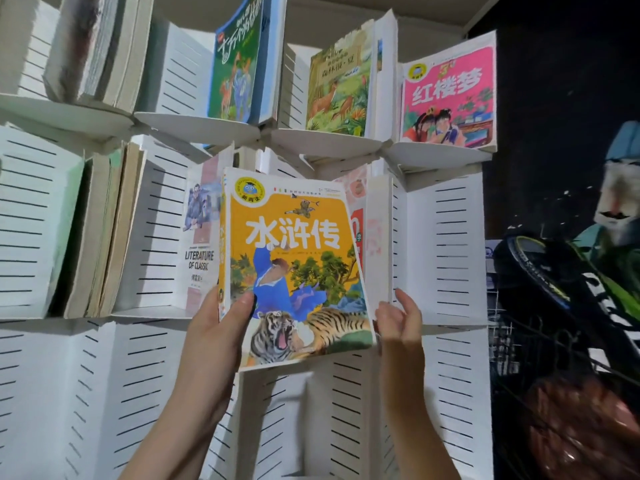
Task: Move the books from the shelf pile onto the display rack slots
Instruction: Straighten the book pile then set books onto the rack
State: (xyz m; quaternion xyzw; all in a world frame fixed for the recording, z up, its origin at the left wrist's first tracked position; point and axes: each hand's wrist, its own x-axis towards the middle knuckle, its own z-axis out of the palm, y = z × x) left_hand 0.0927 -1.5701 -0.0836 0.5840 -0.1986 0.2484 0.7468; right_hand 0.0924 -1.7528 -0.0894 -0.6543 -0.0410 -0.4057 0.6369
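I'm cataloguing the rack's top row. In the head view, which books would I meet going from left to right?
edge-on books → green-cover book → forest deer book → pink 红楼梦 book

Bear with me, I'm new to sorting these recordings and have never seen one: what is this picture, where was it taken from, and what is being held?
There is no machine here, only a person's two bare hands. The one picture comes from a camera worn on the person's head, looking forward at a white slotted display rack with small shelves. Books already stand in it, such as a pink-covered picture book at upper right and a green-covered book further left. The left hand grips the lower left edge of an orange paperback with a tiger on its cover, thumb on the front. The right hand is at the book's lower right corner; whether its fingers pinch or only touch it is unclear.
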